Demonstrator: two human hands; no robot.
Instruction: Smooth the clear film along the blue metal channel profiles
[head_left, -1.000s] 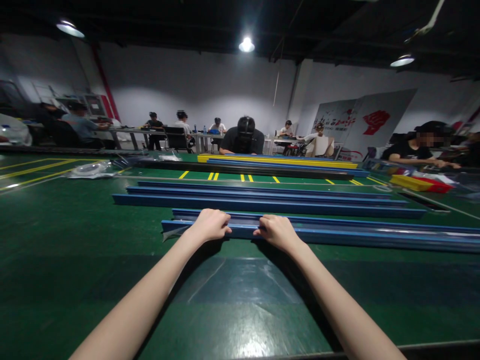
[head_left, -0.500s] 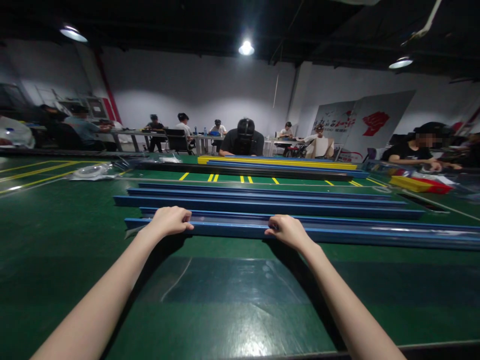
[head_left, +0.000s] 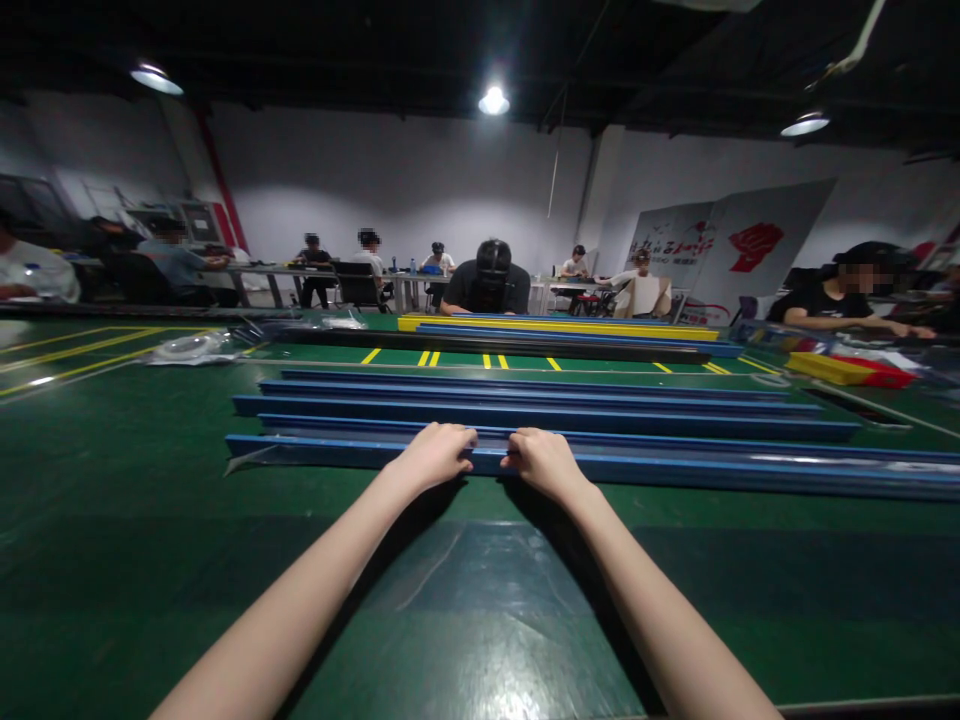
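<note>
A long blue channel rail (head_left: 675,470) lies crosswise on the green table in front of me. My left hand (head_left: 436,452) is closed over its near wall, fingers curled down inside the channel. Close by on the right, my right hand (head_left: 543,460) grips the same wall in a similar way, leaving a short gap between the two. What the fingertips press on inside the rail is hidden. A clear plastic film (head_left: 251,458) sticks out at the rail's left end. Right behind this rail lies another blue rail (head_left: 360,403), parallel to it.
A clear sheet (head_left: 502,565) lies on the table nearer me. Farther back are a black rail (head_left: 487,343), a yellow rail (head_left: 555,325) and a coil in plastic (head_left: 187,347). Yellow and red trays (head_left: 829,368) stand at right. A person (head_left: 487,285) sits opposite.
My left hand has slid right along the rail, and my right hand slightly left, so they are now closer together. The rail's left end has shifted a little to the left.
</note>
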